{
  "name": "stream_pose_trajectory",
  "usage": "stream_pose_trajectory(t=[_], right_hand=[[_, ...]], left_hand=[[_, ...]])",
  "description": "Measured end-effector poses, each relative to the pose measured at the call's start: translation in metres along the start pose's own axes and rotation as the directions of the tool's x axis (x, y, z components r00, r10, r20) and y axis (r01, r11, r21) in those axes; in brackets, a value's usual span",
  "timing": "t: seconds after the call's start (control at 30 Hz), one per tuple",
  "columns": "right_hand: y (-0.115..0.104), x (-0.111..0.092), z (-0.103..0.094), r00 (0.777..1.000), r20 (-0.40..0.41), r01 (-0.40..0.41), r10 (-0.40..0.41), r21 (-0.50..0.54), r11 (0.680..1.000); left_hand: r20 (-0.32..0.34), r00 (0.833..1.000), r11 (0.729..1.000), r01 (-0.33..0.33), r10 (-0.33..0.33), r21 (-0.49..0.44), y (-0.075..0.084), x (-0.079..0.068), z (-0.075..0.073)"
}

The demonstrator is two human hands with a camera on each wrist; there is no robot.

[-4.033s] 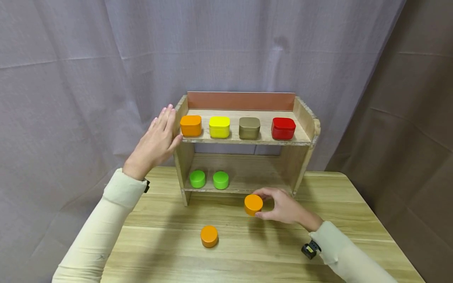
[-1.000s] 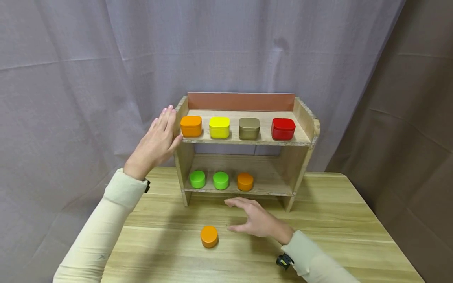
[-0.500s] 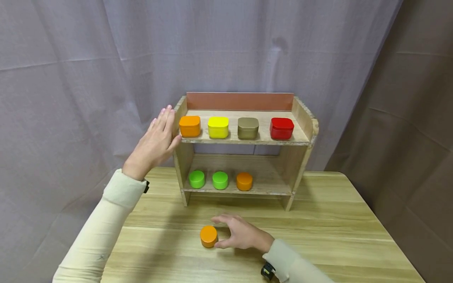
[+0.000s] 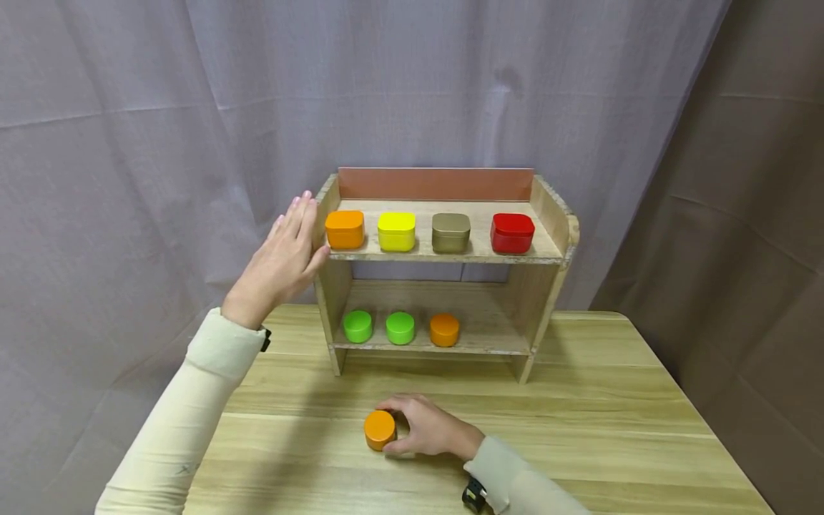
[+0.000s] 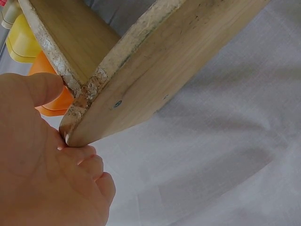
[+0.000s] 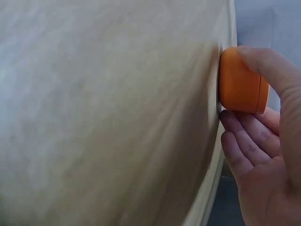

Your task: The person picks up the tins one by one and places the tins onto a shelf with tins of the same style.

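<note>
My right hand point(image 4: 426, 427) is around a round orange lidded container point(image 4: 380, 429) on the table, thumb on the near side and fingers behind. In the right wrist view the thumb presses the orange container point(image 6: 240, 82) from one side, with the fingers along the other. My left hand point(image 4: 281, 252) lies along the left side panel of a small wooden shelf point(image 4: 444, 259), fingers straight and together. Its thumb point(image 5: 47, 88) reaches over the front edge, close to a squarish orange box point(image 4: 345, 230). Two round green containers point(image 4: 357, 327) and another round orange container point(image 4: 444, 330) stand in a row on the lower board.
On the top board, right of the orange box, stand a yellow box point(image 4: 396, 232), an olive-brown box point(image 4: 450, 234) and a red box point(image 4: 512, 234). The shelf stands at the back of the wooden table point(image 4: 611, 400). Grey curtain point(image 4: 412, 86) hangs behind it.
My right hand set one round orange container on the lower board beside the green ones. It then moved left and nearer, and closed around the other. The left hand has stayed put.
</note>
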State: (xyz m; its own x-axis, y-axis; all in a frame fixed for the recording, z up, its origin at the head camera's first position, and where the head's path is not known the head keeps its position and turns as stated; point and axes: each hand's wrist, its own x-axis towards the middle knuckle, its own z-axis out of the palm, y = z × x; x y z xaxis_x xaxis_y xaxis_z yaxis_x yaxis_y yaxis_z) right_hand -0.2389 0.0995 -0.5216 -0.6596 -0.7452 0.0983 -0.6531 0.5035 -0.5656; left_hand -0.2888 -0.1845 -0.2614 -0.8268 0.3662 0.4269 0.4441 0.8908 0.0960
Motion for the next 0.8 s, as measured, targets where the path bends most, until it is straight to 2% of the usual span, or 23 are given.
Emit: stream_pose_trajectory(t=[0.4,0.8], right_hand=[[0.001,-0.002,0.0,0.999,0.002,-0.044,0.044,0.091,0.995],[0.012,-0.027,-0.019,0.995,-0.058,-0.073,0.079,0.096,0.993]], left_hand=[[0.001,1.0,1.0,-0.001,0.001,-0.008,0.0,-0.001,0.0],[-0.01,1.0,1.0,-0.011,0.011,-0.004,0.0,-0.001,0.0]])
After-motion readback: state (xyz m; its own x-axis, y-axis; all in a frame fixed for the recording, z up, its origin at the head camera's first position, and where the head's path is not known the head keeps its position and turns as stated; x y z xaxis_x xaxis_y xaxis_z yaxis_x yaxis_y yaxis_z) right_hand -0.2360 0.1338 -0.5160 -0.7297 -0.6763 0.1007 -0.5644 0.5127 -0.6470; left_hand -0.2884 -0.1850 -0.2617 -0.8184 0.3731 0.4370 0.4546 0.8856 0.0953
